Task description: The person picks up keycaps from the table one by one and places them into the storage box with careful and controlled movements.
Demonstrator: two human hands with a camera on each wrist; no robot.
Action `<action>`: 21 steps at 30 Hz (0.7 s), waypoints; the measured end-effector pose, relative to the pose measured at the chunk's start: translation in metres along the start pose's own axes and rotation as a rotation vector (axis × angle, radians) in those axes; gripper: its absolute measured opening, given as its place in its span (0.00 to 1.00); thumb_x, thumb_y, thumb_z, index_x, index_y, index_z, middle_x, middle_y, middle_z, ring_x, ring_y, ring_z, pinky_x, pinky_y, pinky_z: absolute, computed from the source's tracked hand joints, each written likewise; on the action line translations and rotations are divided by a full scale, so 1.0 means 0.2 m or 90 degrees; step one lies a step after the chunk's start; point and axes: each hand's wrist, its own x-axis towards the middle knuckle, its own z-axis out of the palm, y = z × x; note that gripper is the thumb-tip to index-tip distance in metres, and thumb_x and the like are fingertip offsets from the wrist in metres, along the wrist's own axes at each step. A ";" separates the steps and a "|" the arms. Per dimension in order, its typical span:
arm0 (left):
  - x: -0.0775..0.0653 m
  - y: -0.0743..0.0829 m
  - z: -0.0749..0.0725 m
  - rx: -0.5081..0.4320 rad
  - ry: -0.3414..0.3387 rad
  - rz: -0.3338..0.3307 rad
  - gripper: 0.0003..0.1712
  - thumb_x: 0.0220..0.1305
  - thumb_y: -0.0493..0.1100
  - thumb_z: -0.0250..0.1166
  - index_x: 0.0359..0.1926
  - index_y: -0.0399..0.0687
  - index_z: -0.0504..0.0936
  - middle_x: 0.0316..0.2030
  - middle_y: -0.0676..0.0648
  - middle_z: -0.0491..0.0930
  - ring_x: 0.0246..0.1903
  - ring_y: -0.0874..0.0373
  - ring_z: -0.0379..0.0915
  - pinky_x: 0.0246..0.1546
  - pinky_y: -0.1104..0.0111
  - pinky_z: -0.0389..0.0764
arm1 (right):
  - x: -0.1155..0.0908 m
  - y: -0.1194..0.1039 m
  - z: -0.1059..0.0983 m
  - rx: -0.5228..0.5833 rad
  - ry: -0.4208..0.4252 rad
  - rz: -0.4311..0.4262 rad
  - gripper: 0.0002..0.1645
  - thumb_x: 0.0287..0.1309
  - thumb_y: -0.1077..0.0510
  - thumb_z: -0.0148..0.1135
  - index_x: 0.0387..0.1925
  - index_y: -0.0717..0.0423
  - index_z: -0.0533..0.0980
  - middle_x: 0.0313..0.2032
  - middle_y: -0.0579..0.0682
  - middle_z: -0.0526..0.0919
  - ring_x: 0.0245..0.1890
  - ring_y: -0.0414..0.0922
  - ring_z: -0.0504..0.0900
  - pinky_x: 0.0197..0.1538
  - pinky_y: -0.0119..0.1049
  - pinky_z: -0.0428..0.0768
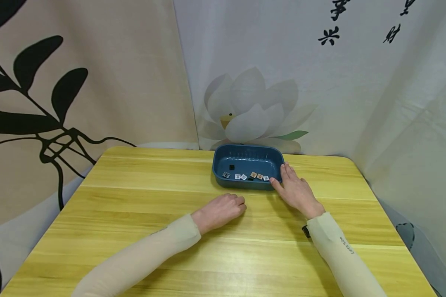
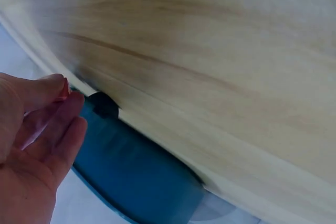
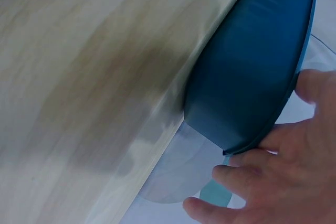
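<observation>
A dark blue rectangular plastic tray (image 1: 245, 185) sits near the table's far edge. Inside it lie several small square tiles (image 1: 259, 176), some white, some orange-brown, some black. My left hand (image 1: 223, 209) is over the table in front of the tray, fingers bent. In the left wrist view its thumb and forefinger pinch a small reddish piece (image 2: 65, 88), mostly hidden by the fingertips. My right hand (image 1: 296, 190) rests against the tray's right end, thumb at the front corner and extended fingers along the side. The right wrist view shows these fingers touching the rim (image 3: 302, 59).
The light wooden table (image 1: 152, 173) spreads out around the tray. A printed curtain (image 1: 260, 49) hangs right behind the far edge. A dark rounded shape (image 2: 104, 105) shows beside the tray in the left wrist view; its kind is unclear.
</observation>
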 end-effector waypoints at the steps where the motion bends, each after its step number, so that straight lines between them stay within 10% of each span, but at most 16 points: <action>1: 0.00 0.00 0.00 0.000 0.006 0.003 0.11 0.67 0.32 0.69 0.49 0.48 0.89 0.40 0.51 0.84 0.38 0.60 0.81 0.42 0.71 0.82 | 0.00 0.00 0.00 0.000 -0.001 0.002 0.51 0.80 0.33 0.37 0.79 0.72 0.45 0.80 0.67 0.43 0.79 0.65 0.48 0.71 0.71 0.56; 21: 0.00 -0.14 -0.15 -0.122 0.173 -0.059 0.17 0.66 0.30 0.70 0.55 0.41 0.87 0.49 0.47 0.84 0.47 0.57 0.82 0.53 0.69 0.81 | 0.00 0.01 0.01 0.000 -0.001 0.001 0.51 0.80 0.33 0.37 0.79 0.72 0.45 0.80 0.67 0.43 0.79 0.64 0.47 0.71 0.71 0.56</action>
